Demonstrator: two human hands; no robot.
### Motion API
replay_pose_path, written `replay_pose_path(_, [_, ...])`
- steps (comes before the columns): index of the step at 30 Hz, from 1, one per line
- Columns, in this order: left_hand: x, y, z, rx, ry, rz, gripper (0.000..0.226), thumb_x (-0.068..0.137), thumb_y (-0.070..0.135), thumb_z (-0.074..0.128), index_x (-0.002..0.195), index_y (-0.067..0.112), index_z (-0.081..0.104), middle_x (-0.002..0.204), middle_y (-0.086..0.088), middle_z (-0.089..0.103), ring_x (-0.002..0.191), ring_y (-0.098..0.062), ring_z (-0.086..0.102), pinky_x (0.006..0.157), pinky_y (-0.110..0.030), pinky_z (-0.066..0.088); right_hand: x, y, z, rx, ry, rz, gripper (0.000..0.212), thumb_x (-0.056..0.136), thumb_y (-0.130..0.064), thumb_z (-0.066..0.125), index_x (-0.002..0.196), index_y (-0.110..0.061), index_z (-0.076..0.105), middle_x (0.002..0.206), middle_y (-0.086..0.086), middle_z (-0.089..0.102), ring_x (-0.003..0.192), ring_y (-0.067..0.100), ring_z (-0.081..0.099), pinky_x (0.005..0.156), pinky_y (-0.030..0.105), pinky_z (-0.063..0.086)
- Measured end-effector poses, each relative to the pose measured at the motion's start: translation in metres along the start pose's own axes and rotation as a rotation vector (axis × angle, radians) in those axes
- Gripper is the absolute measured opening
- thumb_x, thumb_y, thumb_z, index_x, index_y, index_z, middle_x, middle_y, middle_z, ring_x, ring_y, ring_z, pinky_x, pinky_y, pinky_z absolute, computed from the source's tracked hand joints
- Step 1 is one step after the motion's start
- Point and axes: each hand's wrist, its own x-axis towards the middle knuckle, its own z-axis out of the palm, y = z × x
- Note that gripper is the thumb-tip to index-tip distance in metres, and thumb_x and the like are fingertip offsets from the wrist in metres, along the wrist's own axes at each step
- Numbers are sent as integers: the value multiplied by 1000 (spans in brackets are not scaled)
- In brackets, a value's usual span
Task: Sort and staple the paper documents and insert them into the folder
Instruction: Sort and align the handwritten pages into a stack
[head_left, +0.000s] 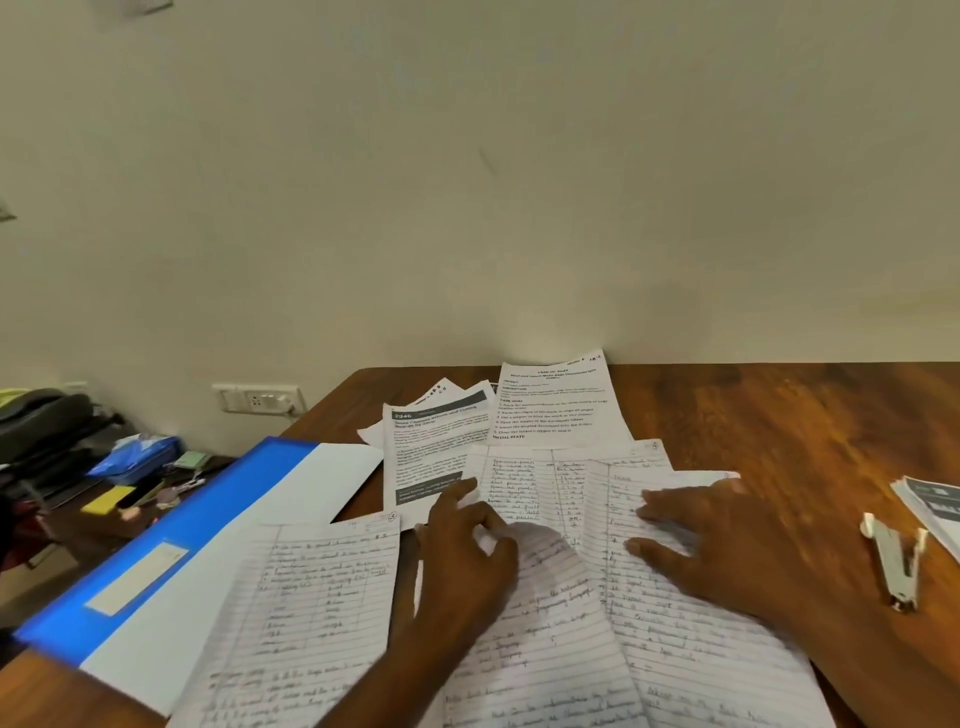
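A: In the head view, how do the hands lie?

B: The left hand (470, 540) reaches forward from the bottom edge, its fingers curled, pinching the edge of a lined handwritten sheet (524, 499). The right hand (727, 540) lies flat, fingers spread wide and straight, pressing on another handwritten sheet (675, 623).

A: Which way do the papers run?

B: The handwritten sheets have their long axes running away from the person, fanned and overlapping under both hands. Another lined sheet (311, 597) lies just left of the left hand, tilted slightly. Beyond the fingertips, 2 printed pages (556, 405) lie near the wall.

A: The folder and stapler?

B: The blue folder (171, 525) lies well left of the left hand, long axis diagonal, far end toward the wall, with a pale blank label. The stapler (896, 561) rests on the wooden surface (805, 415) right of the right hand, hinged open in a V.

A: Any readable writing?

B: "2946" heads 1 printed page (436, 447); the handwriting is too blurred to read.
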Motion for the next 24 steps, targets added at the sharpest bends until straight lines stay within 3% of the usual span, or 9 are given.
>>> replay_pose_path(2, [0,13,3,7,73,-23,6,88,32,63,85,37,63,153,13,48,147,-16,39,125,-60,26,0,1,0,15,-2,-7,64,79,-89,52,113,-41,78,126,-25,69,108,-2,67,101,30,42])
replay_pose_path(5, [9,14,3,201,93,-57,20,87,22,71,76,36,62,161,12,37,160,-20,9,123,-66,-16,0,4,2,45,4,-3,65,79,-90,51,112,-40,78,127,-25,69,108,-3,66,102,30,43])
replay_pose_path(7, [21,7,-3,292,32,-151,22,85,16,74,70,30,65,168,9,27,160,-22,-11,116,-72,-22,1,5,4,52,12,-1,67,78,-91,51,111,-40,79,126,-25,70,107,-1,68,102,35,48])
replay_pose_path(10, [30,1,-13,220,-66,-364,19,83,9,75,72,24,69,172,3,20,159,-30,-19,115,-76,-17,2,6,6,62,13,3,67,77,-91,52,111,-39,79,124,-24,71,106,-1,69,102,41,52])
replay_pose_path(13, [29,-6,-8,195,-85,-329,17,80,8,71,72,23,70,169,3,28,160,-31,-9,116,-74,-15,3,7,6,81,10,12,66,78,-90,54,111,-38,79,124,-23,72,106,-1,69,102,44,54])
replay_pose_path(17, [32,-15,14,188,-46,-108,29,75,21,63,70,47,72,131,-2,68,142,-40,44,115,-74,23,2,5,5,92,2,26,66,77,-89,56,111,-38,79,124,-22,72,105,-1,69,100,43,55])
replay_pose_path(18, [33,-13,19,166,-33,-89,31,76,23,64,70,52,72,125,-4,72,137,-40,50,112,-74,29,2,5,4,92,-3,32,67,77,-90,55,112,-37,79,124,-22,72,106,-1,69,100,43,55])
replay_pose_path(21, [32,7,32,47,-8,-97,35,79,19,77,66,51,73,145,-1,61,154,-27,29,118,-73,18,2,3,2,87,-23,38,68,76,-89,55,112,-36,79,125,-21,72,106,-1,69,101,36,54])
replay_pose_path(24, [35,13,48,7,-35,-17,30,80,23,81,75,52,74,142,0,63,154,-18,29,118,-71,25,2,1,0,75,-45,45,69,75,-90,54,114,-38,79,127,-22,70,109,0,68,103,36,51])
